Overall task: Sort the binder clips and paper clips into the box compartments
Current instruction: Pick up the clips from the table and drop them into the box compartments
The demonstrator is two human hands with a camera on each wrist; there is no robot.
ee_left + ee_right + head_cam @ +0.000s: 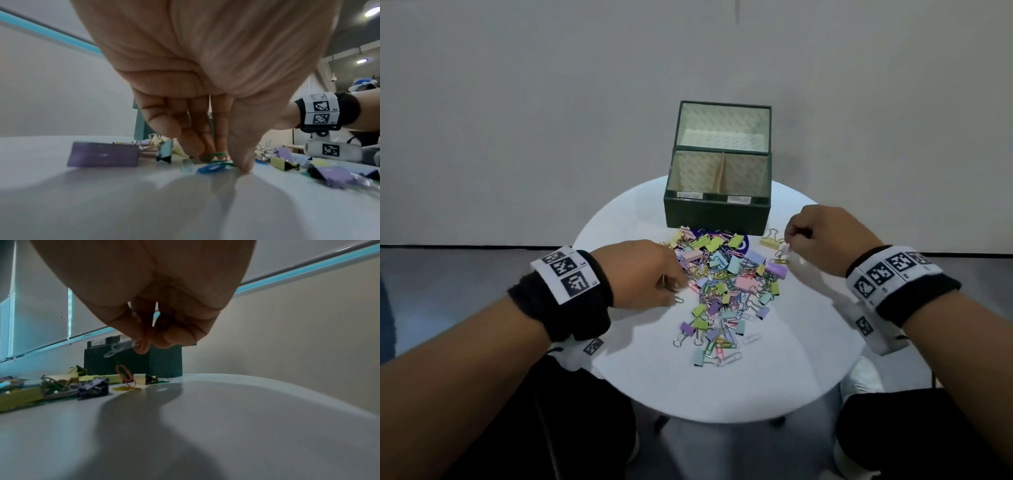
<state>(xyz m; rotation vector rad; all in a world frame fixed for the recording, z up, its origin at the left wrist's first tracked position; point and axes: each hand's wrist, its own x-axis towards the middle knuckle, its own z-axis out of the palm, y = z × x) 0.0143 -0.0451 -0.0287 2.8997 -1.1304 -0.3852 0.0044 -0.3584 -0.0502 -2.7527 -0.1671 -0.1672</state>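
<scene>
A loose pile of pastel binder clips and coloured paper clips (pixel 726 291) lies on the round white table (pixel 808 325), in front of a dark green box (pixel 717 214) with two front compartments and one rear one. My left hand (pixel 678 291) is down at the pile's left edge. In the left wrist view its fingers and thumb pinch a green paper clip (pixel 216 156) against the tabletop, with a blue paper clip (pixel 211 168) beside it. My right hand (pixel 789 240) hovers right of the pile, pinching an orange paper clip (pixel 145 340) and a white paper clip (pixel 119 348). Another orange clip (pixel 124 373) dangles below.
A yellow binder clip (pixel 772 241) lies apart near the box's right front corner. A purple binder clip (pixel 102 154) sits left of my left fingers. Both front compartments carry small white labels (pixel 738 199). Bare tabletop runs along the near and right rim.
</scene>
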